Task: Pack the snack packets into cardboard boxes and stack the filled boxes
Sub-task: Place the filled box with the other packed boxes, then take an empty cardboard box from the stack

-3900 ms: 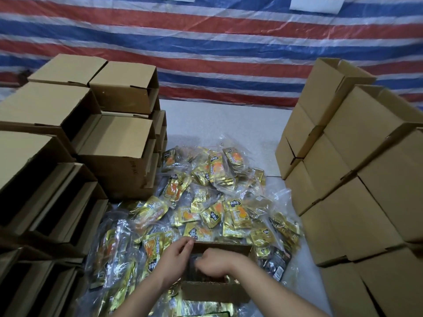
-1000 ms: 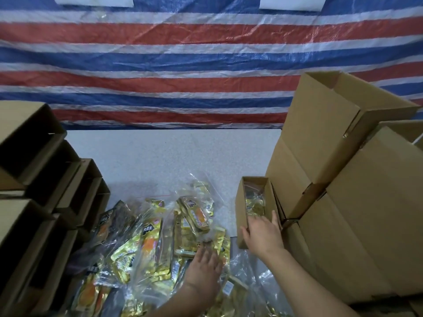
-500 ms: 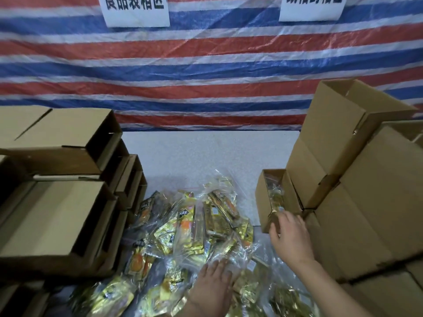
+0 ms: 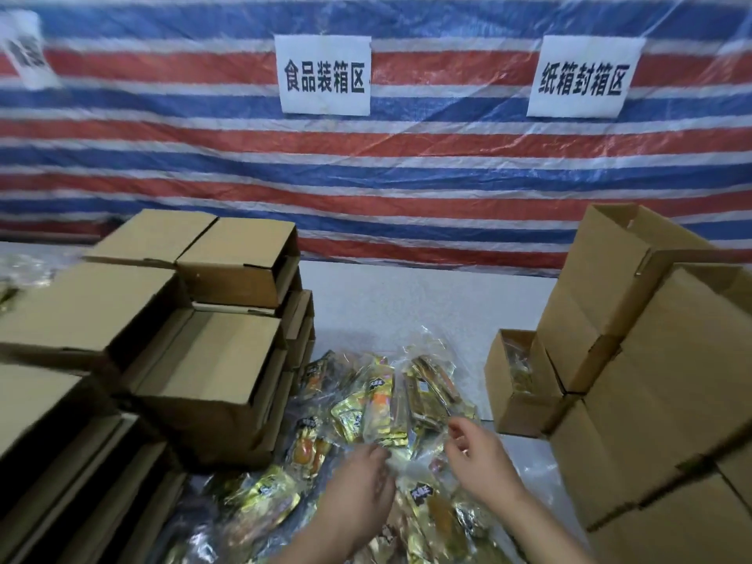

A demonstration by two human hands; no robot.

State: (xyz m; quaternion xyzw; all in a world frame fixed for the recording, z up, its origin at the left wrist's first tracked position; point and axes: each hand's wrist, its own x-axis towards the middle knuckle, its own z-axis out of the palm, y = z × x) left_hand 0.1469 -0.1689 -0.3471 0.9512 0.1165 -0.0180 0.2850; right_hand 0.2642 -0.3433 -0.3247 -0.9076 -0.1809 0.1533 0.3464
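Nearest you, both your hands are down in the heap of snack packets (image 4: 378, 405) on the desk (image 4: 407, 295). Your left hand (image 4: 358, 478) lies palm-down on the foil with its fingers bent onto the packets; whether its grip has closed on one I cannot tell, since the fingertips are lost in the plastic. Your right hand (image 4: 476, 457) hovers just above the heap, its grip loosely curled and holding nothing, thumb and forefinger apart.

By the look of it, you are at the step of gathering packets for another box. The packets are slippery, crinkled and overlapping, so the next move calls for a firm pinch on a bundle, not a single loose corner, and for an empty box brought within reach.

A little farther out on your right stands a small open box (image 4: 517, 400) with packets showing inside, touching the foot of the right-hand stack of boxes (image 4: 651, 360). I judge it filled and parked there, its flaps not yet closed.

On your left, the open empty boxes (image 4: 211, 360) lie piled on their sides, mouths toward the heap, just beside it.

Farthest off hangs the striped tarpaulin (image 4: 407, 164), bearing two paper signs (image 4: 325, 75).
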